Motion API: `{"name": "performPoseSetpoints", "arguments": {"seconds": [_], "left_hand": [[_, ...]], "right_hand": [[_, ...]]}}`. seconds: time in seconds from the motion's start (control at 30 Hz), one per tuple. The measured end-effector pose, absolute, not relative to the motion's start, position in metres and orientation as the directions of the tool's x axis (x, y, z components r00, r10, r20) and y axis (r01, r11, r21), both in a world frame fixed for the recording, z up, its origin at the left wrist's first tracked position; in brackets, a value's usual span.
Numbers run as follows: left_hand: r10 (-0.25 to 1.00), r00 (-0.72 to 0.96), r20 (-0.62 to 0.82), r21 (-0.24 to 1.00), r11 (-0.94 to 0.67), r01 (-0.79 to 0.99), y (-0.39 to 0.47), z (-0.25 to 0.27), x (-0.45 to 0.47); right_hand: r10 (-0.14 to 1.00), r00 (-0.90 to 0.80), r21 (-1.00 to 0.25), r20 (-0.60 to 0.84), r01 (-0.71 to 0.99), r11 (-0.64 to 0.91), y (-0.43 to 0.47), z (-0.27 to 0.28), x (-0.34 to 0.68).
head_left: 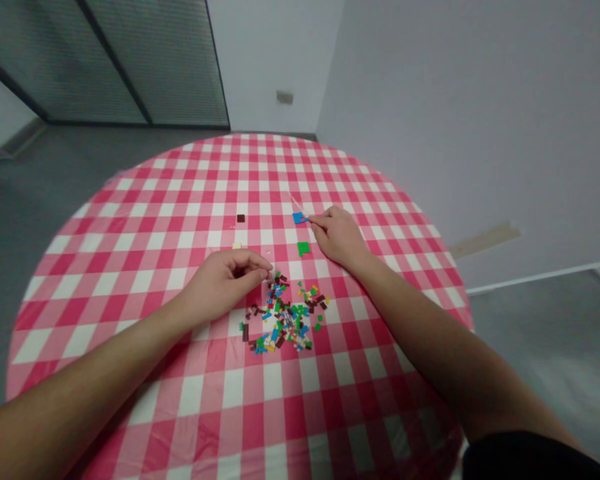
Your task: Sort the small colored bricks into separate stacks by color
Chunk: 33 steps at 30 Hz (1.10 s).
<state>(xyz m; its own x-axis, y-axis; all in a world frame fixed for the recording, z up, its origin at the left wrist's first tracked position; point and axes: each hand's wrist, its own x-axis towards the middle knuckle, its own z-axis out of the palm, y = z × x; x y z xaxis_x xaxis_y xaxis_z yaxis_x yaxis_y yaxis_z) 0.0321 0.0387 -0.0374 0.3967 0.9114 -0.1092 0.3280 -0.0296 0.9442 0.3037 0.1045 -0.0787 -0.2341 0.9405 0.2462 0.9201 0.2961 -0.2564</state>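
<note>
While the right hand (340, 236) pinches one blue brick (306, 219), the left hand (223, 278), grip unclear, flanks one pile (298, 311).

The tablecloth (290, 393) is red-white checked, pieces (300, 311) multicoloured.

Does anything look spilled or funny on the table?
Yes, the pile of little bricks looks a bit like a spill: pieces lie jumbled on the checked tablecloth, with strays around the edges. They're too small to tell if any are broken. Nothing else on the table stands out.
</note>
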Motion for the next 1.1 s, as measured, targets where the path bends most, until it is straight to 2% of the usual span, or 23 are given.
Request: {"name": "performPoseSetpoints", "arguments": {"seconds": [0.43, 1.1], "left_hand": [[0.913, 0.394, -0.105, 0.943, -0.035, 0.332, 0.0386, -0.037, 0.0327], [0.908, 0.405, -0.11, 0.941, -0.036, 0.336, 0.0382, -0.0383, 0.0313]], "right_hand": [[0.923, -0.256, -0.243, 0.288, 0.912, 0.329, 0.1035, -0.0789, 0.3027], [0.924, -0.265, -0.222, 0.277, 0.918, 0.329, 0.1049, -0.0808, 0.3034]]}}
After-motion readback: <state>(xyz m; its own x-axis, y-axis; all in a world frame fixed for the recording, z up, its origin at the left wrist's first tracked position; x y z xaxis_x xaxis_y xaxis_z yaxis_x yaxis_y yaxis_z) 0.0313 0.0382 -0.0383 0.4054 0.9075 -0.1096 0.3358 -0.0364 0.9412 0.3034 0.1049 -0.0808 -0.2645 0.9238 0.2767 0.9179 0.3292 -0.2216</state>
